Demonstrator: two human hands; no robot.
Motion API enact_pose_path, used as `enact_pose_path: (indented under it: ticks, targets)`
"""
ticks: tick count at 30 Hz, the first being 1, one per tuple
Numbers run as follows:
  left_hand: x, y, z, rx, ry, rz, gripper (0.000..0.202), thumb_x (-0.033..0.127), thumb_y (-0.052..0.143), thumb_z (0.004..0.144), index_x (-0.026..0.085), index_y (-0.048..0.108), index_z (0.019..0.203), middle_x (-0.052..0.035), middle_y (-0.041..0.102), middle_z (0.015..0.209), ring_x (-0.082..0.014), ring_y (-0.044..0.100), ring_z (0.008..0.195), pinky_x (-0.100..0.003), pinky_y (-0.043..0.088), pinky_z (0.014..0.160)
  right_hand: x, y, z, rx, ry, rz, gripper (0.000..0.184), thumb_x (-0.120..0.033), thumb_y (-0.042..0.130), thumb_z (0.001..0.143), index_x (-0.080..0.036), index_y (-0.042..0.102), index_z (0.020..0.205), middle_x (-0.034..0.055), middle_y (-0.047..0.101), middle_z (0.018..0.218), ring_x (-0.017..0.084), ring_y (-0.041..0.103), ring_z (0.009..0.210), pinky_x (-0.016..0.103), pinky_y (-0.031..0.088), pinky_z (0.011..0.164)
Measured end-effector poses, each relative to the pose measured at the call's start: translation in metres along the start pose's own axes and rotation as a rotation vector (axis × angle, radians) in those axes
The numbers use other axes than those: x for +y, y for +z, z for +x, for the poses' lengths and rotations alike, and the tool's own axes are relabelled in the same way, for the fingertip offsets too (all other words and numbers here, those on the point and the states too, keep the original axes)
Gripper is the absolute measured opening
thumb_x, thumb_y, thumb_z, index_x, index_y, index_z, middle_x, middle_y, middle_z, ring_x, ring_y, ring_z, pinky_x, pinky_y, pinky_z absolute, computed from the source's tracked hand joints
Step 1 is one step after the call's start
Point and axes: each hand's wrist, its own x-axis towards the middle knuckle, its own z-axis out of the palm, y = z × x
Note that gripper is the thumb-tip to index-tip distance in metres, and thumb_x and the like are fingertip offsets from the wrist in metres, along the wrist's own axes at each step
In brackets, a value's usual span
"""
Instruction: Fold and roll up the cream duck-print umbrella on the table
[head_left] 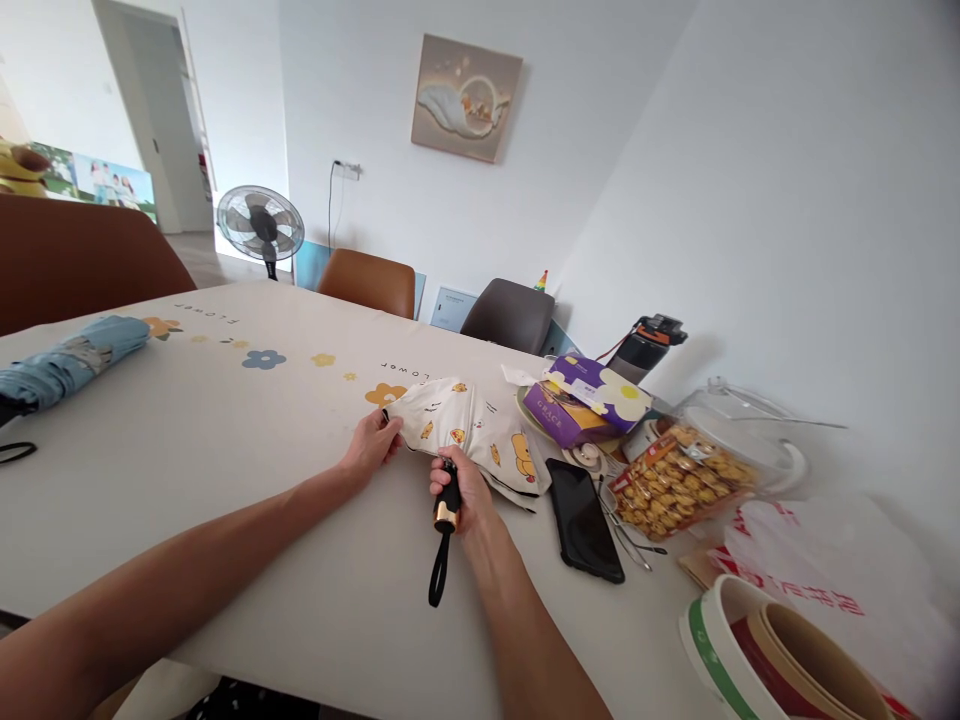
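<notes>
A white umbrella printed with yellow cartoon figures lies over the table, its cloth loose and partly folded. My right hand is wrapped round its black handle, which has a copper-coloured band and a black wrist loop hanging toward me. At the left edge of the cloth, my left hand pinches a fold near a small black tip. Far to the left lies a second umbrella, light blue and furled, with a black strap beside it.
Right of the white umbrella lie a black phone, glasses, a purple tissue box and a clear jar of snacks. Nearer are paper tubs and a plastic bag. Chairs and a fan stand beyond the table.
</notes>
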Motion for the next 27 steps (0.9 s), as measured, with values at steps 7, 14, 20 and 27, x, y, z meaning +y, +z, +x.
enact_pose_path:
  ticks: [7,14,20,27]
  targets:
    - [-0.002,0.0003,0.0019,-0.003,0.001,0.01,0.017,0.034,0.049,0.071,0.019,0.043,0.07,0.003,0.052,0.053,-0.0075,0.042,0.041,-0.019,0.033,0.038,0.0,-0.0007,0.0012,-0.005,-0.009,-0.009,0.014,-0.016,0.056,0.07,-0.016,0.043,0.065,-0.0059,0.044,0.054,0.001,0.034,0.035,0.014,0.034,0.031]
    - [0.0031,0.0001,0.0006,0.024,-0.02,-0.026,0.016,0.033,0.049,0.071,0.019,0.044,0.071,0.0031,0.051,0.054,-0.0071,0.043,0.041,-0.019,0.033,0.038,-0.0009,0.0002,0.0008,-0.004,-0.02,-0.009,0.014,-0.015,0.055,0.071,-0.015,0.043,0.064,-0.0056,0.044,0.053,0.001,0.033,0.034,0.013,0.034,0.031]
    - [0.0053,0.0005,0.0002,0.034,-0.024,-0.038,0.016,0.033,0.05,0.071,0.019,0.044,0.072,0.0033,0.051,0.054,-0.0072,0.044,0.042,-0.019,0.033,0.037,-0.0047,0.0017,-0.0027,0.012,-0.016,-0.002,0.014,-0.014,0.055,0.071,-0.016,0.043,0.066,-0.0051,0.045,0.053,0.001,0.033,0.034,0.013,0.034,0.03]
    - [0.004,0.0022,0.0014,0.041,-0.029,-0.027,0.014,0.032,0.048,0.071,0.019,0.043,0.071,0.0033,0.052,0.055,-0.0071,0.043,0.041,-0.019,0.032,0.037,-0.0047,-0.0006,-0.0014,0.012,-0.008,-0.006,0.017,-0.016,0.058,0.07,-0.016,0.042,0.066,-0.0051,0.045,0.054,0.002,0.034,0.034,0.013,0.035,0.031]
